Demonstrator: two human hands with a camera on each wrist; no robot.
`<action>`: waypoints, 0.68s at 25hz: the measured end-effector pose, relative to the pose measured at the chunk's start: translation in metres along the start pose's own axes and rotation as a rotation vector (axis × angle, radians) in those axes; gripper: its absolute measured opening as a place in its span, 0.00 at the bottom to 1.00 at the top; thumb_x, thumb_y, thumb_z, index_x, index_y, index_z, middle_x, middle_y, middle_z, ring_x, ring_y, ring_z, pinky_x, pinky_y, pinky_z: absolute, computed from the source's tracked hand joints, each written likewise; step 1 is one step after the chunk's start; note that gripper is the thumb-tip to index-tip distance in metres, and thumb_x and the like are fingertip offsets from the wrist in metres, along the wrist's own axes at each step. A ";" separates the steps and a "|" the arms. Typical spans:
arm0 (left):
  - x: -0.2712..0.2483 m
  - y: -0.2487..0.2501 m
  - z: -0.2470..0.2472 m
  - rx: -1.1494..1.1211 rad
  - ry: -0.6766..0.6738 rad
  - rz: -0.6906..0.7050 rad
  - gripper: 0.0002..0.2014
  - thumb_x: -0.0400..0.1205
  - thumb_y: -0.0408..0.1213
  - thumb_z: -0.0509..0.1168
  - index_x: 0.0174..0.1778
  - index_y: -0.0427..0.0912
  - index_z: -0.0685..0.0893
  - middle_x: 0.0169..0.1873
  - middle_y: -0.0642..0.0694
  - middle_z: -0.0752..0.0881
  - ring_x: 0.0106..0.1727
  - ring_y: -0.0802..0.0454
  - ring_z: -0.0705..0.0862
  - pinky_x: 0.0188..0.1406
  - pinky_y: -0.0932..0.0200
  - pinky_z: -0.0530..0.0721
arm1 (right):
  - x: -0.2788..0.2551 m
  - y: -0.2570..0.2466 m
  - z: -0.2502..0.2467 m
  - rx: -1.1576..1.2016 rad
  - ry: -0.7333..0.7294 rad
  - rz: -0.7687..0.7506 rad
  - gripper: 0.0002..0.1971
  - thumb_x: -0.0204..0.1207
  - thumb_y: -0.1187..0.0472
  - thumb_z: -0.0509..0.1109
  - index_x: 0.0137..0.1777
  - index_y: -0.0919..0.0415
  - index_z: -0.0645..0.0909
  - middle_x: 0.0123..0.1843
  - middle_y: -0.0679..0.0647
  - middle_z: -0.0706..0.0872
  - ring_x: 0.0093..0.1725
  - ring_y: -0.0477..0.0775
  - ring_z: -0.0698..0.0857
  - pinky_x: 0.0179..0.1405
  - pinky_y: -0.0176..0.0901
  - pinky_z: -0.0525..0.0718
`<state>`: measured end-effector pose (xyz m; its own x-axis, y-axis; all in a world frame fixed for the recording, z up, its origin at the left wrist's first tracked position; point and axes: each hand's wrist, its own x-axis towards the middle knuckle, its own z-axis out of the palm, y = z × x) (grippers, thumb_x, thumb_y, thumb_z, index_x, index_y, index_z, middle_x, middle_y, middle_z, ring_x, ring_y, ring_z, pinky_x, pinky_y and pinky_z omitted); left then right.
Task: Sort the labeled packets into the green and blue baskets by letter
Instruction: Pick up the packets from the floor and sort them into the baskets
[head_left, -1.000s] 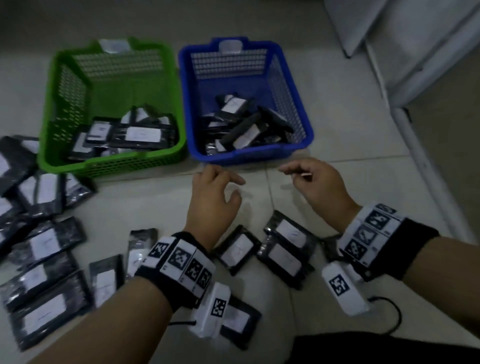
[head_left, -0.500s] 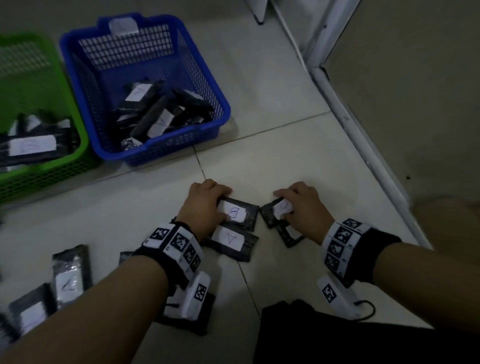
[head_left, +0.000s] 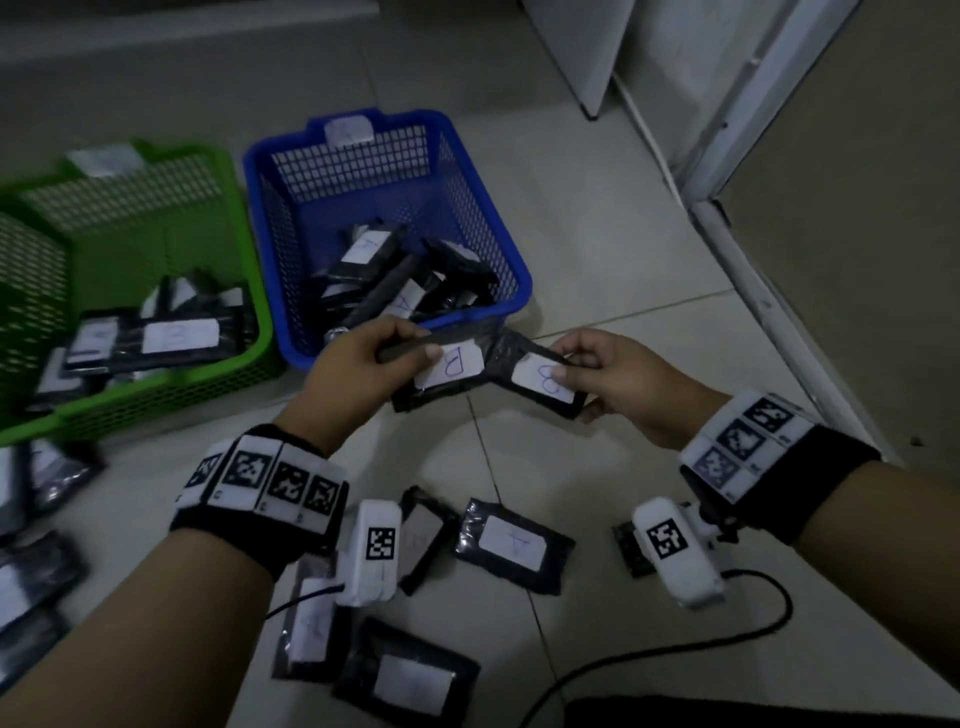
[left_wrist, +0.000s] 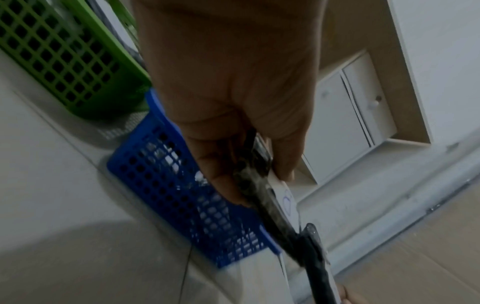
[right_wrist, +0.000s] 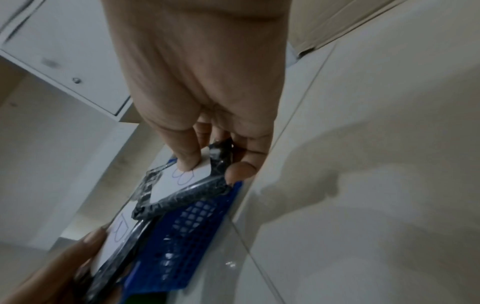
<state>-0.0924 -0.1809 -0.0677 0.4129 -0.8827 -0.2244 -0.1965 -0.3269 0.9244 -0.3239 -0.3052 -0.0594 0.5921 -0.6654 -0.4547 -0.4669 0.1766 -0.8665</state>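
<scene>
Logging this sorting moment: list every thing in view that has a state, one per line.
left hand: pinching a B packet, lifted
right hand: pinching another B packet, lifted
green basket: partly filled with packets
blue basket: partly filled with packets
floor packets: lying unsorted, labels up

A handwritten "B" stood on the white label of the packet (head_left: 448, 370) pinched in the left hand (head_left: 358, 364); the right wrist view showed the same letter. At its 3 o'clock, the packet (head_left: 543, 383) pinched in the right hand (head_left: 623, 382) bore a blue mark that also read as "B", partly under the thumb. In the blue basket (head_left: 511, 291), a packet label (head_left: 402, 304) carried what looked like an "A". Other labels were too blurred to read. Black-and-white square code markers (head_left: 666, 538) stood on the wrist bands and cameras.
</scene>
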 end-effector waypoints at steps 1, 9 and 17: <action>-0.001 0.001 -0.015 -0.042 0.071 0.034 0.04 0.78 0.40 0.71 0.47 0.52 0.86 0.44 0.45 0.89 0.42 0.50 0.86 0.44 0.49 0.86 | 0.009 -0.013 0.011 0.049 -0.023 -0.036 0.06 0.79 0.65 0.68 0.55 0.60 0.78 0.41 0.55 0.86 0.33 0.48 0.82 0.27 0.42 0.82; -0.037 -0.025 -0.127 -0.129 0.733 0.007 0.05 0.71 0.47 0.65 0.40 0.62 0.77 0.41 0.45 0.84 0.45 0.40 0.84 0.57 0.32 0.82 | 0.077 -0.112 0.138 0.039 -0.198 -0.256 0.15 0.78 0.74 0.63 0.62 0.61 0.76 0.47 0.59 0.85 0.33 0.47 0.85 0.20 0.36 0.82; -0.054 -0.060 -0.192 0.135 0.940 -0.173 0.16 0.78 0.34 0.66 0.61 0.42 0.78 0.51 0.42 0.85 0.52 0.46 0.84 0.51 0.57 0.79 | 0.145 -0.148 0.256 -0.189 -0.178 -0.336 0.11 0.75 0.71 0.68 0.41 0.53 0.77 0.53 0.60 0.85 0.38 0.64 0.89 0.43 0.64 0.89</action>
<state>0.0681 -0.0488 -0.0519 0.9775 -0.2072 0.0387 -0.1427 -0.5152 0.8451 -0.0008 -0.2419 -0.0498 0.8286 -0.5243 -0.1965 -0.3311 -0.1759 -0.9271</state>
